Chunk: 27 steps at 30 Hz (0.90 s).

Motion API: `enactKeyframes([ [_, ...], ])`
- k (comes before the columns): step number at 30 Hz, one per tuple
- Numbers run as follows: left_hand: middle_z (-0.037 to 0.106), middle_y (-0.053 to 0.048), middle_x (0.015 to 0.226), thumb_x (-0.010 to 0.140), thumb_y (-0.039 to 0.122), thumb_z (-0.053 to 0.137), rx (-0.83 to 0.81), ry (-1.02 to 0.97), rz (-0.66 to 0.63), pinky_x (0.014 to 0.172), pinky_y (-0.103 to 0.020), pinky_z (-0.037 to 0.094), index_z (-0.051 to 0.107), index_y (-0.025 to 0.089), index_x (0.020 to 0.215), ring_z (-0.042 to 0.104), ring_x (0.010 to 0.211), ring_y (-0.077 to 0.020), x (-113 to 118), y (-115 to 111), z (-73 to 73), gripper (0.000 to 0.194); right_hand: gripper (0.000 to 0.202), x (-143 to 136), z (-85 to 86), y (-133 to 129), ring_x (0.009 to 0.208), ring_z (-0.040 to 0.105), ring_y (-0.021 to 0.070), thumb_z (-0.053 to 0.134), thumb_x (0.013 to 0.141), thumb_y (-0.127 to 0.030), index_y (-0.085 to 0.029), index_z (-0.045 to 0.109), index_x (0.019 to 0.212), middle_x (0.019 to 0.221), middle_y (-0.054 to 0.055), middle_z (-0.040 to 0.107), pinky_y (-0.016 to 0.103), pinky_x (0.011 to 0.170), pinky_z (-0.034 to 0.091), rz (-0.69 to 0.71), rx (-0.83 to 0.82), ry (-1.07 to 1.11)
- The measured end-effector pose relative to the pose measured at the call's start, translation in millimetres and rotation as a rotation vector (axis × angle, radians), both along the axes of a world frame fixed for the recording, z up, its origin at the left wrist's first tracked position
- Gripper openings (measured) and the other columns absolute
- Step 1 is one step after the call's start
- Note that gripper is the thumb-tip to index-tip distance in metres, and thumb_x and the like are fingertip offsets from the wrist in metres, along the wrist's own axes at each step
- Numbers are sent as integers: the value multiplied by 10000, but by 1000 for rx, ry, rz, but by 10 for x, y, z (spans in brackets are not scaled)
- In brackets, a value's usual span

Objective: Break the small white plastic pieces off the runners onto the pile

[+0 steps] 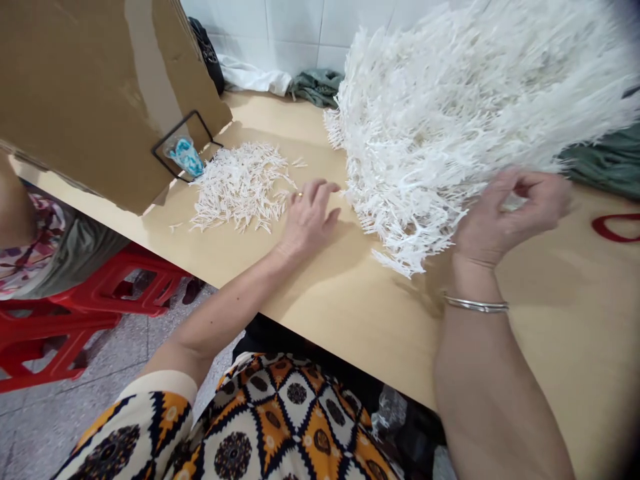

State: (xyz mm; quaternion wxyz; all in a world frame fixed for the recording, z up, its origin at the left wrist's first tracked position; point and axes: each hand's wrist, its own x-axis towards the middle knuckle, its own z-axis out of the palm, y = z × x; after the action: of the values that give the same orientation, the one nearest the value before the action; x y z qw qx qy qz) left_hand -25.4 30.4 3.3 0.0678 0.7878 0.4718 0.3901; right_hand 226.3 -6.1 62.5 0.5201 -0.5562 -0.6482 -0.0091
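Observation:
A large heap of white, stringy, branched pieces (440, 133) rises at the right against the wall. A smaller pile of short white pieces (243, 187) lies flat on the table left of it. My left hand (307, 217), with a ring on one finger, hovers low at the small pile's right edge, fingers apart, and nothing shows in it. In front of the big heap is my right hand (513, 207), thumb and fingers curled together in a pinch. It is blurred, and what it holds, if anything, I cannot make out.
A cardboard panel (85, 93) stands at the left beside a black wire stand (195, 127) and a small bag with blue contents (186, 157). Red scissor handles (613, 228) lie far right. Green cloth (607, 160) is behind. Red stools (120, 280) and another person's arm (15, 207) are left.

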Motion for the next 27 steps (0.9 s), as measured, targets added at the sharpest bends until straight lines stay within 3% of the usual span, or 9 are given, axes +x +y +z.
enactKeyframes([
  [4,650,-169,1447,1056,596,545,92,35,-316,1127,-454,398,555,215,1425,611,1368,-308,161,-140,-33,530,247,-91,162,-135,1136,606,303,477,1092,-390,-206,625,1166,1115,149,607,490,924,535,-26,13,-32],
  [8,708,-157,1358,969,774,571,145,87,-573,1084,-451,417,552,220,1380,662,1304,-304,159,-262,-24,689,244,-78,111,-144,1146,627,298,521,1079,-377,-210,649,1203,1119,141,653,548,1047,500,-38,146,-114],
  [10,709,-148,1335,989,732,575,107,214,-620,1044,-432,443,576,223,1346,680,1248,-285,191,-305,-44,622,274,-123,20,-122,1235,616,307,617,1038,-399,-226,680,1242,1218,139,662,564,1145,448,26,155,-241],
  [12,716,-127,1264,1099,528,484,80,354,-623,992,-393,473,623,208,1261,692,1147,-238,237,-327,-81,384,373,-186,-104,-85,1377,535,350,699,983,-417,-258,696,1320,1392,144,591,587,1210,394,78,31,-400],
  [14,713,-101,1147,1144,336,383,76,381,-626,925,-342,501,648,190,1158,679,1021,-188,261,-325,-111,303,440,-221,-240,-36,1429,458,396,665,987,-365,-268,677,1416,1471,165,511,614,1205,384,33,-148,-496],
  [17,661,-107,1163,1103,201,429,100,109,-522,842,-276,529,641,178,1155,636,932,-142,191,-274,-99,220,531,-133,-415,54,1369,467,405,538,982,-189,-257,648,1497,1415,193,519,596,1135,423,-117,-284,-528],
  [21,644,-69,1113,981,30,484,147,-306,-103,907,-285,524,660,215,1105,631,1017,-151,-50,-115,-33,283,531,210,-575,183,1264,482,385,514,903,-109,-268,729,1362,1338,183,562,576,1069,428,-234,-255,-500],
  [24,634,-46,1066,1007,114,537,166,-503,106,890,-288,505,661,216,1088,600,972,-149,-182,19,-44,180,358,473,-680,275,1140,483,361,520,899,-149,-241,777,1130,1211,197,597,550,1015,427,-258,-221,-471],
  [27,631,-42,1102,1053,236,538,142,-623,141,881,-281,510,647,225,1111,577,939,-135,-232,116,-83,124,338,621,-744,341,1076,514,344,517,838,-130,-196,790,1026,1104,207,609,533,989,440,-321,-257,-469],
])
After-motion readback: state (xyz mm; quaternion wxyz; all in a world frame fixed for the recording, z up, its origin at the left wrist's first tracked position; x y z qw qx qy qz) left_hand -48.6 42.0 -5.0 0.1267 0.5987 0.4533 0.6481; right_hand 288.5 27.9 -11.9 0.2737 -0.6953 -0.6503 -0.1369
